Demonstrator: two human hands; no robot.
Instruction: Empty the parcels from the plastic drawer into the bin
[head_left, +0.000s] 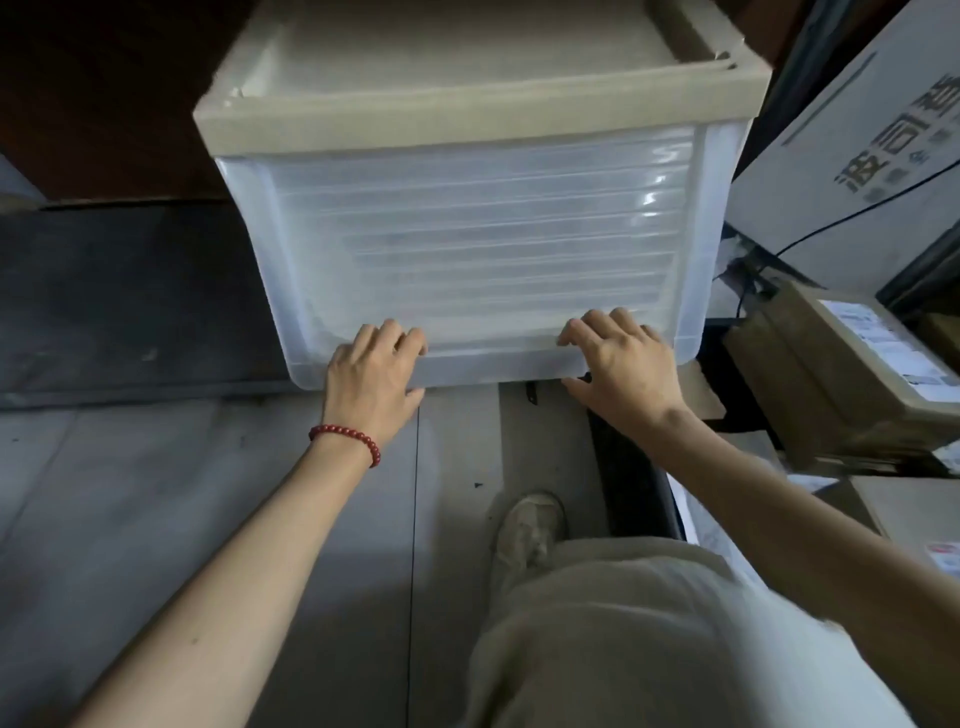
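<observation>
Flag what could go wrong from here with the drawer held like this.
1. The left hand and right hand hold the plastic drawer only along one edge. The smooth plastic could slip from that grip, or the drawer could tip sideways.
2. The shoe is just below, so a dropped drawer might land on it.
3. The cardboard parcel and black cable lie close on the right, where a swing could knock or snag them.

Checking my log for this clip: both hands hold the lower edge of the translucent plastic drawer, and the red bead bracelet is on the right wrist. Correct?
Not quite: the head view shows the red bead bracelet on the left wrist, not the right. The rest stands: the left hand and right hand both hold the lower edge of the translucent plastic drawer.
</observation>
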